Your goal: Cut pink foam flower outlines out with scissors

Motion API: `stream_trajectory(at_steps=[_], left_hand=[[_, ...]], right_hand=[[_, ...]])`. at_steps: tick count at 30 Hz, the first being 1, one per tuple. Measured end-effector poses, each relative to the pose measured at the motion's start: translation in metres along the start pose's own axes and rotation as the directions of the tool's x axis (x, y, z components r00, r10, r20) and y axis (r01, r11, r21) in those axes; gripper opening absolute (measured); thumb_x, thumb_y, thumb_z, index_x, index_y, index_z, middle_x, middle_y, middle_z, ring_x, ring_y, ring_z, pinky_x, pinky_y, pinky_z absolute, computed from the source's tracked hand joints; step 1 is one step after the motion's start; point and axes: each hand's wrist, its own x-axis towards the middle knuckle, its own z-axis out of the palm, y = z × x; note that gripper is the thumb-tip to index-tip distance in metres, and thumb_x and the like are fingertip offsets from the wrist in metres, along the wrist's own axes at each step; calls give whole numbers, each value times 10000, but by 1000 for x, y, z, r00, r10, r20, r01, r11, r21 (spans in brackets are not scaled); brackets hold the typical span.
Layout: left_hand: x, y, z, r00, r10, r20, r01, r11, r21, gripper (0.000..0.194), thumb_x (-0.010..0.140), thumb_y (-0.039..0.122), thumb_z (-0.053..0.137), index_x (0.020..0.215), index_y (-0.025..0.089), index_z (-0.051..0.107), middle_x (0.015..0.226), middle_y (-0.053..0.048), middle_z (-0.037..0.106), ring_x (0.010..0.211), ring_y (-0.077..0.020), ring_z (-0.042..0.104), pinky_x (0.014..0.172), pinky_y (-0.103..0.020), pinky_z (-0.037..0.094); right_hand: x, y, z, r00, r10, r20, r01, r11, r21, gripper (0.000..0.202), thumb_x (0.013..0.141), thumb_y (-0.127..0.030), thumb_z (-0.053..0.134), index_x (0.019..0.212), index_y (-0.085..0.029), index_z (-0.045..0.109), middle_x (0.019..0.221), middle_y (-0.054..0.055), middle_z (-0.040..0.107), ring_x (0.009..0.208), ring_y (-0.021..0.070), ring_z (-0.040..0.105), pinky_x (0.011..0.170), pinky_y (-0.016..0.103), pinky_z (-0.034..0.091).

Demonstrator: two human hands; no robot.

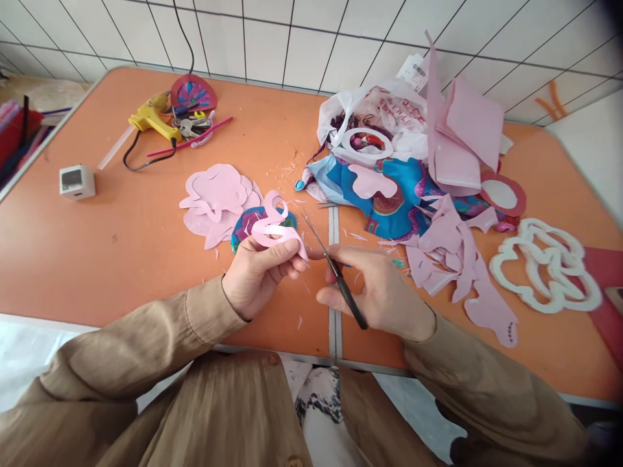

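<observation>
My left hand (265,266) pinches a curling pink paper cutout (275,227) between thumb and fingers. In my right hand (374,285) is a pair of scissors (341,279) with black handles, its blades pointing up and left beside the cutout. Blades and paper look apart, though the gap is small. Under the cutout lies a round blue and purple fabric piece (238,237), partly covered. A pile of pink cut shapes (217,194) rests just beyond my left hand. To the right of my right hand spreads a heap of pink paper scraps (448,246).
A yellow glue gun (153,120) with a black cord lies at the back left, near a small white box (76,182). Patterned blue fabric (396,201), a white plastic bag (335,117), folded pink sheets (467,130) and white cloud-shaped frames (545,266) occupy the right side.
</observation>
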Motion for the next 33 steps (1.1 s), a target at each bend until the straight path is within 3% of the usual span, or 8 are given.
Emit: stream_trajectory(at_steps=[4,8,13,18,22,27,30,33], left_hand=[[1,0,-2,999,-29,26,29,1000,-8,278,613,294,940,670,96,754,578,-17,676,514,-60,614,482,-118,490],[1,0,-4,995,-71,71,70,997,15,300,611,329,942,680,106,753,609,-18,675,527,-61,597,478,-131,470],[1,-3,-7,984,-4,180,-22,989,143,285,691,394,891,725,142,763,562,-9,638,491,-66,524,448,-176,363],[5,-10,-8,969,115,219,-159,968,193,281,662,410,902,678,162,772,692,-43,689,672,-151,642,638,-269,517],[5,-10,-8,957,103,269,-164,963,214,271,713,411,870,659,161,782,620,-39,648,639,-165,650,668,-307,539],[5,-7,-8,971,114,211,-166,954,249,282,668,421,898,643,174,765,684,-56,687,706,-192,665,694,-334,557],[5,-8,-9,974,91,207,-143,957,251,294,646,419,911,691,164,771,708,-57,694,621,-141,612,492,-238,440],[4,-9,-8,982,15,187,-48,984,170,347,623,333,932,905,182,796,749,-30,710,571,-98,579,415,-187,352]], right_hand=[[0,-2,-1,999,45,-15,-44,998,43,427,846,-502,683,1115,-171,708,716,21,607,639,179,569,610,330,452],[2,4,-1,998,45,-33,-33,951,308,392,846,-430,691,1163,-199,681,796,31,656,699,182,607,640,333,483],[6,7,7,990,132,44,-128,750,649,345,859,-436,660,1135,-230,667,840,42,700,807,212,651,685,353,488],[10,1,16,965,230,126,-230,515,826,387,784,-412,702,1139,-269,648,821,22,669,749,196,622,623,336,464],[11,-2,17,948,256,190,-283,399,872,486,715,-338,733,1179,-268,607,808,4,663,755,190,642,578,293,438],[14,-10,18,927,333,174,-297,365,882,464,644,-240,751,1091,-257,624,786,-23,612,682,144,573,527,259,403],[15,-13,19,921,357,153,-297,393,870,438,633,-244,754,1052,-243,626,757,-37,581,653,125,533,517,252,379],[15,-13,19,924,374,81,-261,460,849,456,653,-291,763,1082,-241,619,788,-26,606,673,134,548,540,267,390]])
